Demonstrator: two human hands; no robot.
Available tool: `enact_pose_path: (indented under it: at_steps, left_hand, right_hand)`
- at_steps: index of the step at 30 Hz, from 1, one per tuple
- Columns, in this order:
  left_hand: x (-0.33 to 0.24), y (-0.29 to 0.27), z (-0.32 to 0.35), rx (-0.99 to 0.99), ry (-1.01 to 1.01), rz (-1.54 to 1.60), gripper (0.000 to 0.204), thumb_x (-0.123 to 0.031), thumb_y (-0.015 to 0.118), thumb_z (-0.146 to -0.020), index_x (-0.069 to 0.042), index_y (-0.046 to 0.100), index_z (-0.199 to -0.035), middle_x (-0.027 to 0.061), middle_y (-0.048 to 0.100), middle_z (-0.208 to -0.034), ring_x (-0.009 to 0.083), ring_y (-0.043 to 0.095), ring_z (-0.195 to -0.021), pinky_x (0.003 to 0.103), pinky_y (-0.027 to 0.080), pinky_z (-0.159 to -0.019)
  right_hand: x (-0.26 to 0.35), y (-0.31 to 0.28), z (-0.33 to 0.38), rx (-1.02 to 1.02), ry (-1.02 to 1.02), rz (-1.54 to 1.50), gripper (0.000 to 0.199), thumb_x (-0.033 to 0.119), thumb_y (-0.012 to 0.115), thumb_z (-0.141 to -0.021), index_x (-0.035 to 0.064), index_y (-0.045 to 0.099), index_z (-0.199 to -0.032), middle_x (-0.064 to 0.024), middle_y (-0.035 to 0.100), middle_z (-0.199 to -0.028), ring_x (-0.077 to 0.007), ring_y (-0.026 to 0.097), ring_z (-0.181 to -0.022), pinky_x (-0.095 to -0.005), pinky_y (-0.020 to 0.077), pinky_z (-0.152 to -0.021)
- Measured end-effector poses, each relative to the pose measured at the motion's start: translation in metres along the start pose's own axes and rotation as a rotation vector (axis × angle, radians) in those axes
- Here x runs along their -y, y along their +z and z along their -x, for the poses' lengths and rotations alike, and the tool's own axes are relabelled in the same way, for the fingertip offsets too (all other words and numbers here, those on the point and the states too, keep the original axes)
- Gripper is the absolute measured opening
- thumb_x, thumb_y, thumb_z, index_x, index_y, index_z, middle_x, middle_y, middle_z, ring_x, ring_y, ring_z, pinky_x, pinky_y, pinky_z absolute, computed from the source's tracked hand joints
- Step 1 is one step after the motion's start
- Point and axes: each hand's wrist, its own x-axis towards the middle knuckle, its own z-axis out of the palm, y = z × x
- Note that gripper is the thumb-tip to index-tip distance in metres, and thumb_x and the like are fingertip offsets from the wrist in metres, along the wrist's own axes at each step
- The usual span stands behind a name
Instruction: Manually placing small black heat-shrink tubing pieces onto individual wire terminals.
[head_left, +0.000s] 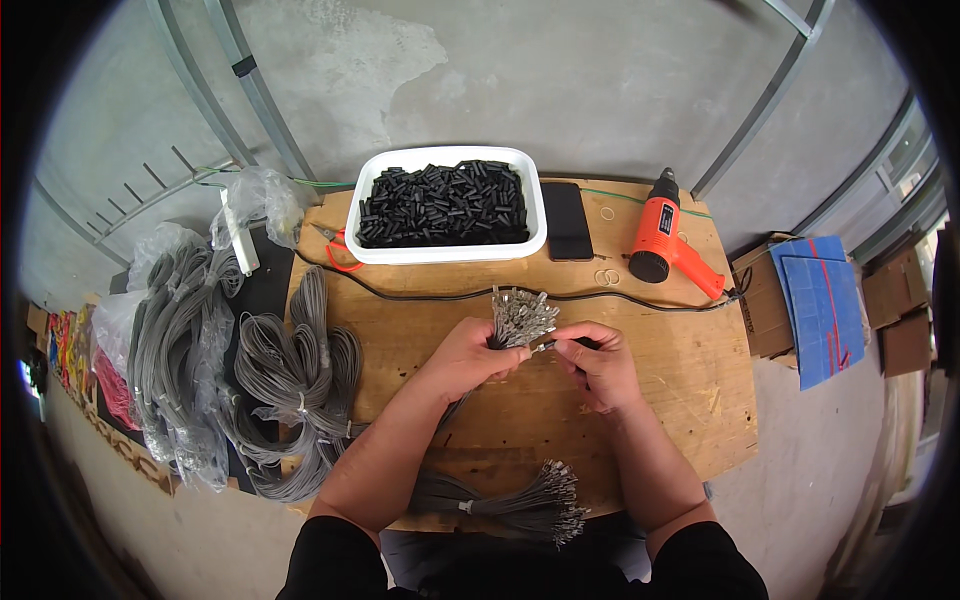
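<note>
Above the middle of the table (680, 380), the left hand (470, 358) is closed round a bundle (522, 318) of grey wires, its metal ends pointing away from the body and slightly right. Just right of the bundle, a wire end (543, 347) lies between the two hands, its long axis running roughly left to right; the right hand (602, 368) is nearer, thumb and forefinger pinched narrow on it. What covers it, if anything, is too small to tell. The tub (450, 256) of black sleeves (440, 205) stands beyond the hands, somewhat left, well apart from them. As for writing, the orange heat gun (655, 240), beyond and right, carries a dark label (665, 218) whose pale marks are too small to read; the phone (567, 220) shows no lettering.
</note>
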Motion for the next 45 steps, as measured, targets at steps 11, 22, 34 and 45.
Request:
enact_pose_path:
  at_steps: [11,22,34,45]
  left_hand:
    - [-0.011,0.003,0.004,-0.018,-0.021,0.000,0.014,-0.014,0.072,-0.089,-0.001,0.067,-0.088,0.0004,0.062,-0.070,0.0072,0.054,-0.060,0.024,0.041,-0.054]
    - [-0.007,-0.004,0.004,-0.033,-0.055,-0.132,0.012,-0.011,0.072,-0.088,-0.001,0.068,-0.093,0.0020,0.066,-0.077,0.0073,0.058,-0.066,0.024,0.046,-0.059]
    - [-0.006,0.000,0.003,0.021,-0.001,-0.147,0.011,-0.006,0.071,-0.087,0.000,0.069,-0.096,0.0009,0.066,-0.078,0.0063,0.057,-0.067,0.023,0.047,-0.060]
    - [-0.006,0.000,0.006,0.042,0.013,-0.126,0.010,-0.006,0.070,-0.087,0.000,0.069,-0.095,0.0016,0.066,-0.080,0.0072,0.058,-0.068,0.023,0.048,-0.062]
  right_hand:
    - [0.001,0.001,0.002,0.014,-0.046,0.031,0.012,-0.001,0.067,-0.091,0.0028,0.072,-0.101,0.0022,0.060,-0.070,-0.0036,0.046,-0.056,-0.0185,0.0324,-0.046]
    - [0.004,-0.012,-0.003,0.103,0.269,-0.436,0.025,0.021,0.066,-0.096,0.0009,0.064,-0.111,-0.0049,0.063,-0.084,-0.0073,0.044,-0.058,-0.0166,0.0305,-0.043]
    - [-0.001,-0.011,-0.002,0.197,0.346,-0.460,0.019,0.020,0.066,-0.096,0.0012,0.063,-0.102,-0.0065,0.063,-0.084,-0.0076,0.043,-0.058,-0.0170,0.0299,-0.042]
    - [-0.004,-0.007,-0.001,0.215,0.307,-0.356,0.017,0.018,0.069,-0.094,0.0028,0.065,-0.101,-0.0049,0.065,-0.083,-0.0074,0.045,-0.057,-0.0182,0.0285,-0.043]
